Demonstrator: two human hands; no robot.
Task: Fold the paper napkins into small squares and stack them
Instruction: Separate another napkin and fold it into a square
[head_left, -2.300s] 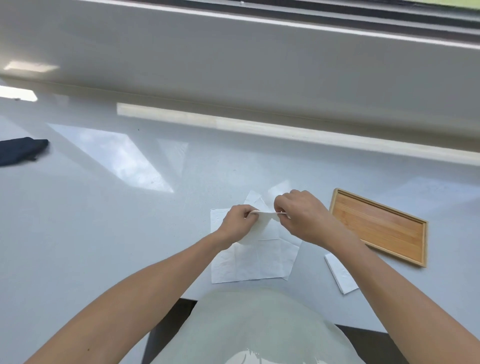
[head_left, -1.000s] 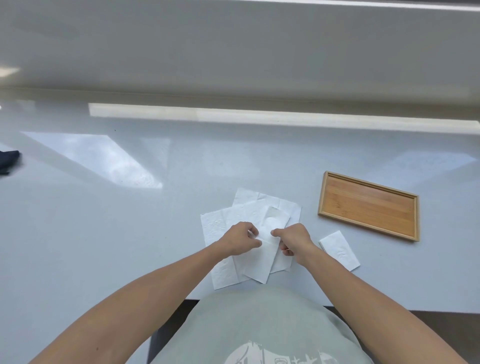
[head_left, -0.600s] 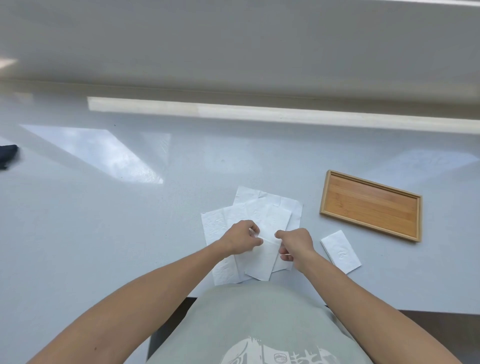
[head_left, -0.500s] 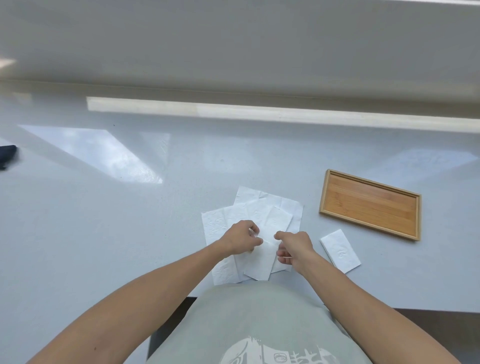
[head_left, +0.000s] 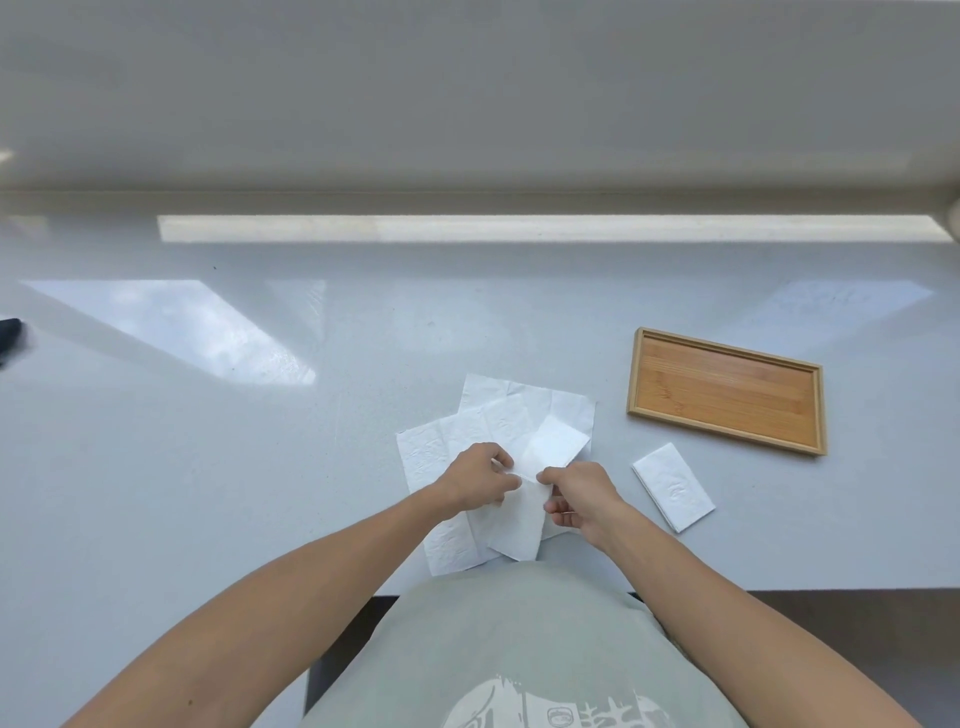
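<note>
A white paper napkin (head_left: 551, 448), folded into a long strip, lies slanted on top of a loose pile of unfolded white napkins (head_left: 431, 457) near the table's front edge. My left hand (head_left: 480, 477) and my right hand (head_left: 579, 493) both pinch this strip at its middle, fingertips almost touching. The strip's far end lifts a little toward the back right; its near end rests flat on the pile. One folded napkin (head_left: 672, 486) lies alone to the right of my right hand.
A shallow wooden tray (head_left: 727, 391) with nothing in it sits at the right, behind the folded napkin. A dark object (head_left: 8, 335) shows at the far left edge. The grey table (head_left: 234, 467) ends close to my body.
The napkin held in the air between both hands has been laid on the pile as a long strip. Both hands have closed in on its middle and its far half is rising.
</note>
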